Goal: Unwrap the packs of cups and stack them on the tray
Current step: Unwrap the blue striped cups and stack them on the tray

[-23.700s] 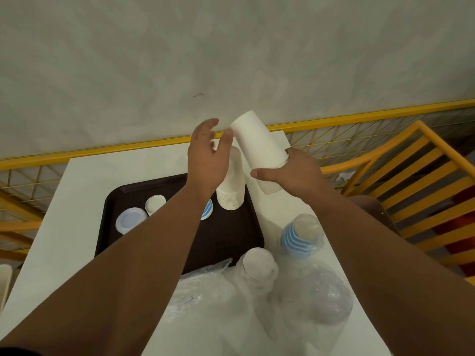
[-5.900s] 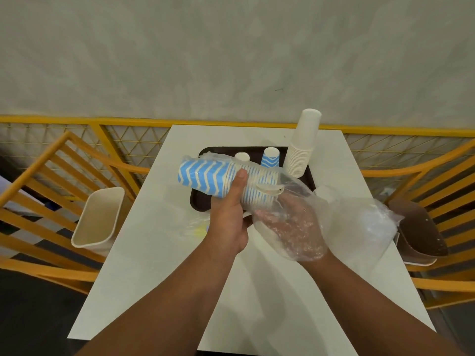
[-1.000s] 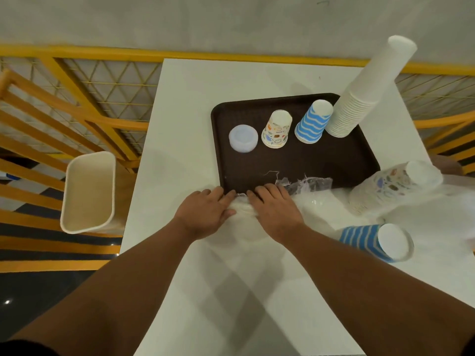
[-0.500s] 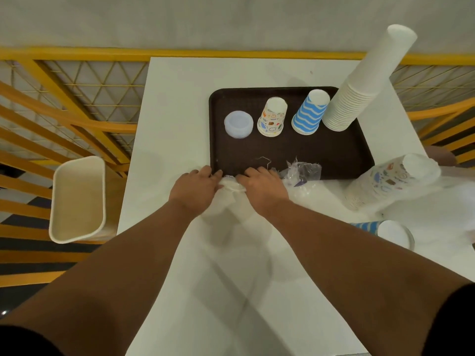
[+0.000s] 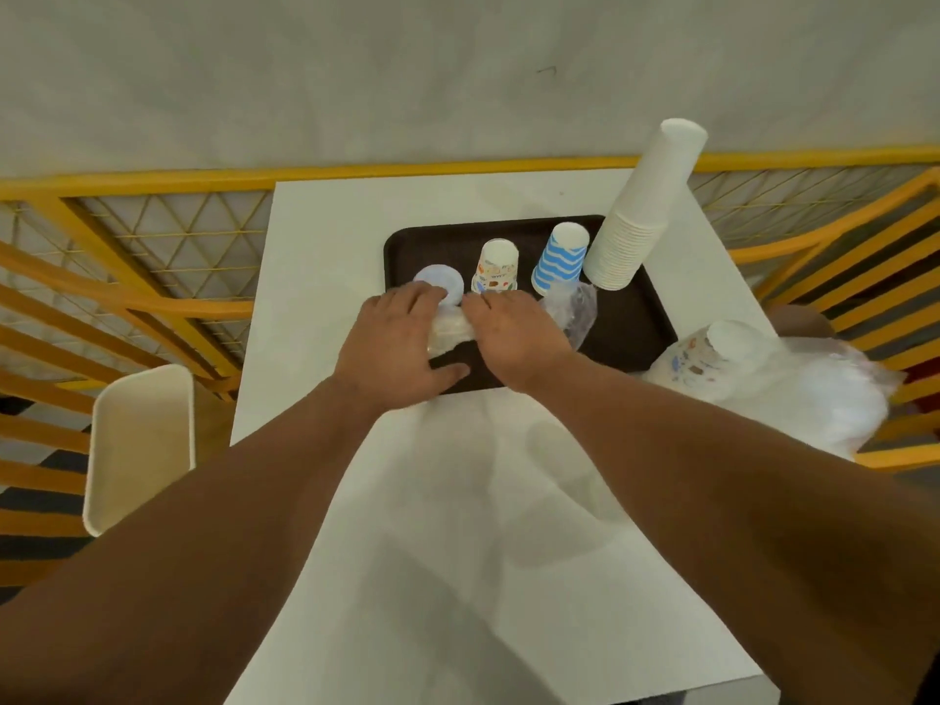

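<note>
A dark brown tray [image 5: 630, 323] lies on the white table [image 5: 458, 501]. On it stand a low translucent cup stack [image 5: 440, 279], an upturned patterned cup [image 5: 496, 267], an upturned blue-striped cup [image 5: 562, 259] and a tall leaning stack of white cups [image 5: 641, 206]. My left hand [image 5: 402, 343] and my right hand [image 5: 513, 333] grip the two ends of a pack of translucent cups [image 5: 450, 328], held sideways just over the tray's front left. Its loose clear wrap [image 5: 575, 307] trails to the right of my right hand.
A wrapped pack of patterned cups [image 5: 702, 353] lies right of the tray, against a heap of clear plastic [image 5: 814, 399]. A cream bin [image 5: 140, 445] stands on the floor to the left. Yellow railings [image 5: 152, 231] ring the table; a wall is behind.
Both hands have moved forward from the table at the tray's front edge to over the tray, carrying the translucent pack. The blue-striped pack at the right is no longer in view.
</note>
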`<action>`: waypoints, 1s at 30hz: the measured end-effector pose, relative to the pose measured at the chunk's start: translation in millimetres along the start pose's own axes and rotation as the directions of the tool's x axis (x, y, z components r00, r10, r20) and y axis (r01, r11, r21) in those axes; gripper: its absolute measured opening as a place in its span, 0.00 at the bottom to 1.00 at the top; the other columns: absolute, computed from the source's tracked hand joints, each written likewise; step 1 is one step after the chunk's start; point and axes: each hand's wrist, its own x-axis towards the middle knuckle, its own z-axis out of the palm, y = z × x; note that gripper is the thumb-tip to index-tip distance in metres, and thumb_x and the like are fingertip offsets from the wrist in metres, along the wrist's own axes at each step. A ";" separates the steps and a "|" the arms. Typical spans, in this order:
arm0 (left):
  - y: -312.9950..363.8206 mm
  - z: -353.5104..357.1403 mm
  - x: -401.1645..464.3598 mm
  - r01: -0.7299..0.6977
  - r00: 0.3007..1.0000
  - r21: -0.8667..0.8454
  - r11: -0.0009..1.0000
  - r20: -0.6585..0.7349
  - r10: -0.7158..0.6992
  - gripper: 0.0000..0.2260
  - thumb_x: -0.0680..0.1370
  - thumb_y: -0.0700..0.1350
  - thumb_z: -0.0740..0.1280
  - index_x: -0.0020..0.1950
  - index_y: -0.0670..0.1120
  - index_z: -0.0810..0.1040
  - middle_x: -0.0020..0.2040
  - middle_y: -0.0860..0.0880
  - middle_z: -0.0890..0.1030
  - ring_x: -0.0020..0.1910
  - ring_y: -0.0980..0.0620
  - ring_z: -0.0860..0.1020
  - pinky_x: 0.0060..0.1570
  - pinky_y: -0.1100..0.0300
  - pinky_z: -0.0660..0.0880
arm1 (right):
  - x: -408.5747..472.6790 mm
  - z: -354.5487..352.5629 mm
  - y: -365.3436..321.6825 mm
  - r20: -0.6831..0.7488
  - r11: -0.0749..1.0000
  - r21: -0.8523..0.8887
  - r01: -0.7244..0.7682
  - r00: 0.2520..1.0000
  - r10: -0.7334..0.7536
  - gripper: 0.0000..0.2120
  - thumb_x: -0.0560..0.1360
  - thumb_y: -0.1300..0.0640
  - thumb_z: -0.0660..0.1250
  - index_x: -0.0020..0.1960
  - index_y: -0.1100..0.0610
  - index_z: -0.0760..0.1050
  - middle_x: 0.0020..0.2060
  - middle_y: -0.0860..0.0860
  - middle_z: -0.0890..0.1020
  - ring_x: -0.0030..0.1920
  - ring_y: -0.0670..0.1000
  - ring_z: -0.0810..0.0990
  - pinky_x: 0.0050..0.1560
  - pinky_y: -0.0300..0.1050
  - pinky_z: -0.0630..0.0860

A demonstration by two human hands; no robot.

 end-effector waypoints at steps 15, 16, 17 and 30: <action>145.5 23.9 132.8 -0.031 0.985 -0.320 0.947 0.150 0.083 0.17 0.84 0.53 0.52 0.69 0.49 0.71 0.49 0.50 0.77 0.48 0.50 0.77 0.46 0.58 0.68 | -34.0 -94.4 225.2 0.317 0.989 -0.002 0.145 0.939 -0.137 0.18 0.80 0.40 0.54 0.57 0.54 0.71 0.43 0.51 0.79 0.44 0.54 0.76 0.45 0.49 0.71; 150.5 33.1 139.2 -0.029 0.983 -0.291 0.956 0.165 0.080 0.17 0.84 0.53 0.53 0.70 0.50 0.71 0.52 0.49 0.78 0.51 0.49 0.78 0.48 0.58 0.68 | -35.2 -88.2 240.6 0.333 0.989 0.048 0.140 0.931 -0.148 0.20 0.80 0.40 0.53 0.55 0.55 0.72 0.42 0.52 0.79 0.44 0.54 0.77 0.46 0.51 0.72; 154.3 44.0 144.5 -0.022 0.978 -0.272 0.962 0.193 0.077 0.18 0.84 0.53 0.54 0.72 0.51 0.70 0.56 0.48 0.79 0.55 0.48 0.77 0.50 0.59 0.68 | -35.9 -79.9 255.2 0.357 0.988 0.094 0.125 0.922 -0.151 0.20 0.81 0.40 0.51 0.54 0.55 0.72 0.42 0.53 0.79 0.44 0.55 0.77 0.48 0.53 0.73; 169.1 142.1 129.7 -0.163 0.896 -0.112 0.980 0.400 0.195 0.17 0.78 0.51 0.63 0.67 0.53 0.74 0.58 0.50 0.80 0.57 0.47 0.78 0.54 0.51 0.75 | -81.4 43.4 340.5 0.521 0.903 0.426 -0.048 0.829 -0.202 0.14 0.74 0.40 0.68 0.56 0.45 0.77 0.48 0.45 0.81 0.48 0.48 0.78 0.54 0.45 0.74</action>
